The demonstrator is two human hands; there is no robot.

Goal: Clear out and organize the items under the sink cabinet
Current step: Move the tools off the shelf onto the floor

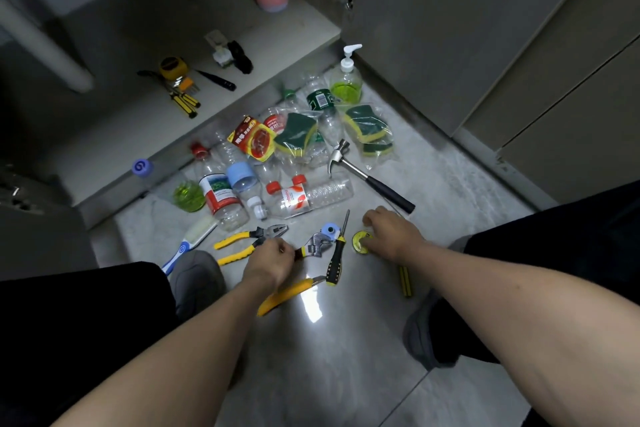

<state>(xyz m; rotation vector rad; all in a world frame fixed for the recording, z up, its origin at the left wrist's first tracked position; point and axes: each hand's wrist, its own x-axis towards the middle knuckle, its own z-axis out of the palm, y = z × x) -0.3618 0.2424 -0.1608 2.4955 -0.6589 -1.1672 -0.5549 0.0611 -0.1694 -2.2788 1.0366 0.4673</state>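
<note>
On the tiled floor in front of the open cabinet, going left to right, a blue-and-white toothbrush lies at the far left. Next come the yellow-handled pliers, jaws pointing right toward the left hand. That hand is curled around the handle end of the silver adjustable wrench, whose long axis runs up and to the right, away from the wrist, with its head close beside a small pale-blue capped piece. A yellow utility knife lies partly under the left forearm. Just right of the wrench, nearly parallel to it, lies the black-and-yellow screwdriver, tip pointing away from the person.

Further right, the right hand rests curled over a small round yellow-green disc — whether the fingers actually pinch it is unclear. A thin yellow-and-black tool lies under that wrist, and the black-handled claw hammer slants just beyond the knuckles.

The left hand is the nearer one to the wrench, and any move of it must clear the screwdriver and pliers on either side (the gaps are narrow). Behind them lies a heap of empty clear plastic bottles and bagged green-and-yellow sponges. More tools still sit on the cabinet shelf.
</note>
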